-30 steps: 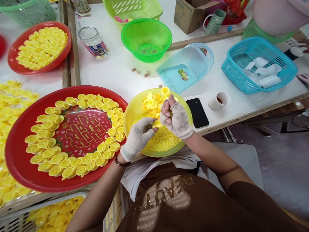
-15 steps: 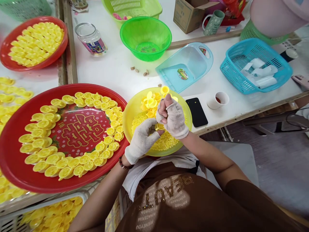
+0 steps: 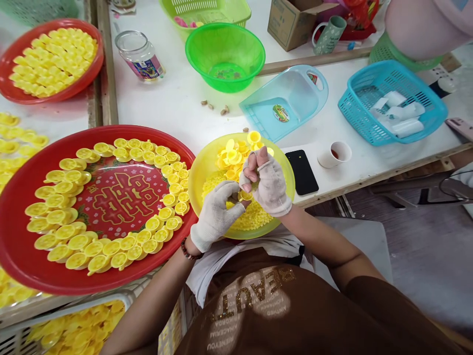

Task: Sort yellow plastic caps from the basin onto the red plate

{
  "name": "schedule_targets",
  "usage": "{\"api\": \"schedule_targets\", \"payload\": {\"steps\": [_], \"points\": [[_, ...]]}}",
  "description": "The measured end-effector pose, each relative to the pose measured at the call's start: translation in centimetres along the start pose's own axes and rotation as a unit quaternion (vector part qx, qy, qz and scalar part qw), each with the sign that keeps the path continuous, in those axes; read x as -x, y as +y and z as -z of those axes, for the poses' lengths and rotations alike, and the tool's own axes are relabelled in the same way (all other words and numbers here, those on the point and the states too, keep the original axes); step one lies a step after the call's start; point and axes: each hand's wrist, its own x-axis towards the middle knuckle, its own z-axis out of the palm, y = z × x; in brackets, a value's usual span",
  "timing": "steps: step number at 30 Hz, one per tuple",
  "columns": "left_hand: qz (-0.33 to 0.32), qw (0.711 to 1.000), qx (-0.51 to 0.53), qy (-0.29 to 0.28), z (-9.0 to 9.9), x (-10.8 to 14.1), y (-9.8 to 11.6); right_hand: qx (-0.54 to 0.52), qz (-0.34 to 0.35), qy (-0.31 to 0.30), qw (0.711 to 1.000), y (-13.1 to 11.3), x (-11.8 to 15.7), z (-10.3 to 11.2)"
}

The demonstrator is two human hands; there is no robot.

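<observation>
My left hand (image 3: 219, 212), in a white fingerless glove, pinches a small yellow cup (image 3: 245, 195) above the yellow bowl (image 3: 197, 153). Close beside it, my right hand (image 3: 268, 180), gloved the same way, has its fingers curled over the cup; whatever they hold is too small or hidden to make out. The bowl contains small yellow pieces (image 3: 253, 217) and, toward its far side, a heap of larger yellow cups (image 3: 232, 157). To the left, a large red tray (image 3: 18, 217) bears rings of filled yellow cups (image 3: 129, 242) around its patterned centre.
Behind the bowl are a green basin (image 3: 225, 54), a clear blue scoop (image 3: 288, 101) and a glass jar (image 3: 140, 56). A black phone (image 3: 302, 172), a paper cup (image 3: 334, 154) and a blue basket (image 3: 393, 98) stand right. Another red tray (image 3: 98, 59) is far left.
My right fingers have shifted slightly over the cup, with the thumb a little lower. My left hand stays nearly in place. The camera view has moved slightly.
</observation>
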Motion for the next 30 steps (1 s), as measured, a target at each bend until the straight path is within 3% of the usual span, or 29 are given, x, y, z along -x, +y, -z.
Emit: {"api": "schedule_targets", "payload": {"steps": [7,12,16,19,21,26,28,30], "points": [[0.01,1.0,-0.01,0.014,0.4,0.2,-0.1,-0.006,-0.047,0.029,0.998,-0.7,-0.5,0.8],[-0.027,0.994,-0.083,0.061,1.2,0.6,-0.4,0.13,-0.019,-0.028,0.991,-0.3,0.3,2.3],[-0.062,0.984,-0.129,0.11,1.0,0.8,-0.4,0.357,0.003,-0.12,0.926,0.7,1.0,3.1],[-0.057,0.985,-0.114,0.117,0.6,0.7,-0.3,0.413,0.021,-0.154,0.897,1.2,1.0,3.4],[-0.036,0.99,-0.087,0.101,0.6,0.7,-0.4,0.383,0.001,-0.173,0.907,1.2,1.0,3.7],[0.01,0.997,-0.014,0.076,0.7,0.7,-0.8,0.228,-0.134,-0.165,0.95,0.5,1.1,4.7],[0.022,0.996,0.004,0.084,0.6,0.8,-0.9,0.215,-0.136,-0.156,0.954,0.4,1.1,4.6],[0.031,0.996,0.008,0.084,0.5,1.0,-0.9,0.26,-0.089,-0.146,0.95,0.5,1.1,4.4]]}}
